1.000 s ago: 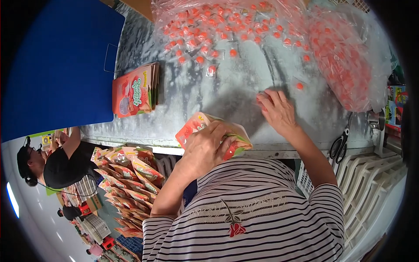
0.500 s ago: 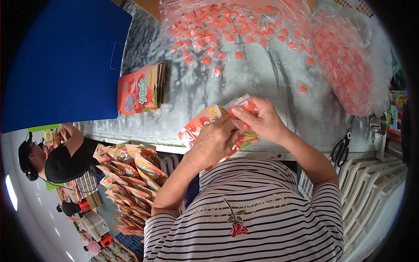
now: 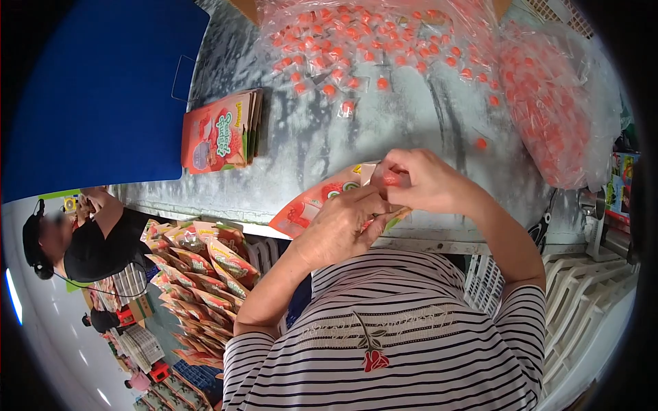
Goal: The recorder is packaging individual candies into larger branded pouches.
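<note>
At the table's near edge my left hand (image 3: 336,229) grips a pink-and-red printed pouch (image 3: 305,209), its fingers closed over the front near the upper end. My right hand (image 3: 432,181) is closed on a clear-wrapped red candy (image 3: 392,179) right at that end of the pouch. How far the pouch's mouth is spread is hidden by my fingers. Beyond my hands, many loose wrapped red candies (image 3: 329,90) lie on the grey table (image 3: 404,127). A single wrapped candy (image 3: 481,144) rests to the right of them.
A stack of flat pouches (image 3: 216,137) lies at left beside a blue panel (image 3: 96,96). Rows of pouches (image 3: 199,274) stand below the table edge. At right are a big clear bag of candies (image 3: 545,113), scissors (image 3: 541,229) and white plastic crates (image 3: 582,294). Another person (image 3: 96,246) sits at left.
My right hand has turned over the pouch's end, with the wrapped candy now between its fingers. The pouch has tilted a little, its lower left end shifting left.
</note>
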Action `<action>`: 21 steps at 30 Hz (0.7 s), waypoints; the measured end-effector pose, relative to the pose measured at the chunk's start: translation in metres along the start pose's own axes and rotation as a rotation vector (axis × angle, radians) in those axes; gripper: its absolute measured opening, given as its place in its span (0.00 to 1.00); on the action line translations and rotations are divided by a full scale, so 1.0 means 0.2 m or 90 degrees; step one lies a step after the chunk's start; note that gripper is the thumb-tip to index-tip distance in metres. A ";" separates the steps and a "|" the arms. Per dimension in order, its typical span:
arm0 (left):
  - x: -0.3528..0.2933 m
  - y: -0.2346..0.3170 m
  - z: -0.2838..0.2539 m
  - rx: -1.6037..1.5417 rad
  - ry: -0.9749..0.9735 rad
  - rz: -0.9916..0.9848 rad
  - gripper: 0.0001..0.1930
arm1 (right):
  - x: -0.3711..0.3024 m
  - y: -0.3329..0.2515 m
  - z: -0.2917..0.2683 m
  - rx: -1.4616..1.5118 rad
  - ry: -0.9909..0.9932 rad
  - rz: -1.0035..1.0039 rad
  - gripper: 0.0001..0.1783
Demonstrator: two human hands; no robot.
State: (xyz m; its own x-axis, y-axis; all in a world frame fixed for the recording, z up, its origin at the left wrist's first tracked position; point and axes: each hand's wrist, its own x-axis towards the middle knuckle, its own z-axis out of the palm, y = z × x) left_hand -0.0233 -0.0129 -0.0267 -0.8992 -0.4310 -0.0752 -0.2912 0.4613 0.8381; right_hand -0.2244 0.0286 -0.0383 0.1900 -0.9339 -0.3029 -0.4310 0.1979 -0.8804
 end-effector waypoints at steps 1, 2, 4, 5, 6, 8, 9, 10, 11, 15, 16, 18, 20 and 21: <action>0.00 0.00 -0.01 0.000 0.002 -0.001 0.07 | -0.01 -0.02 -0.01 -0.001 -0.002 -0.001 0.19; 0.01 0.00 -0.01 -0.013 0.018 -0.007 0.09 | -0.02 -0.04 -0.02 0.044 0.008 0.006 0.17; 0.01 -0.01 -0.01 -0.045 0.028 -0.019 0.12 | -0.02 -0.05 -0.02 0.089 0.019 0.015 0.15; 0.01 -0.01 -0.01 -0.046 0.027 -0.017 0.12 | 0.00 -0.05 0.00 -0.008 0.019 -0.011 0.12; 0.00 0.01 -0.01 -0.056 0.029 -0.002 0.11 | 0.01 -0.04 0.02 -0.104 0.019 -0.038 0.12; -0.01 0.02 0.00 -0.044 0.049 0.028 0.08 | 0.01 -0.05 0.07 -0.198 0.008 -0.050 0.12; -0.01 0.02 0.01 -0.045 0.048 0.028 0.08 | 0.00 -0.05 0.09 -0.291 -0.003 -0.063 0.13; -0.01 0.00 0.01 -0.059 0.057 0.003 0.07 | 0.00 -0.05 0.10 -0.335 0.031 -0.061 0.12; -0.02 -0.01 0.01 -0.073 0.067 -0.023 0.06 | 0.00 -0.06 0.09 -0.336 0.029 -0.064 0.12; -0.03 -0.05 0.04 -0.098 0.139 -0.010 0.05 | -0.01 -0.08 0.05 0.156 0.151 -0.073 0.15; -0.03 -0.06 0.03 -0.069 0.121 -0.014 0.06 | 0.00 -0.11 0.08 0.338 0.177 -0.044 0.16; -0.01 -0.03 0.05 -0.056 0.120 0.006 0.05 | 0.03 -0.10 0.16 0.527 0.229 -0.071 0.17; -0.01 -0.02 0.05 -0.040 0.127 0.017 0.05 | 0.03 -0.11 0.20 0.496 0.244 -0.114 0.17; -0.01 -0.02 0.03 -0.042 0.139 0.008 0.05 | 0.03 -0.09 0.21 0.508 0.252 -0.146 0.17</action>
State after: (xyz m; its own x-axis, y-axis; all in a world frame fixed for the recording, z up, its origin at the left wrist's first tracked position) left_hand -0.0229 -0.0089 -0.0341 -0.8090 -0.5858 0.0482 -0.2520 0.4198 0.8720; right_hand -0.1773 0.0320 -0.0394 -0.1839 -0.9803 -0.0721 0.3447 0.0043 -0.9387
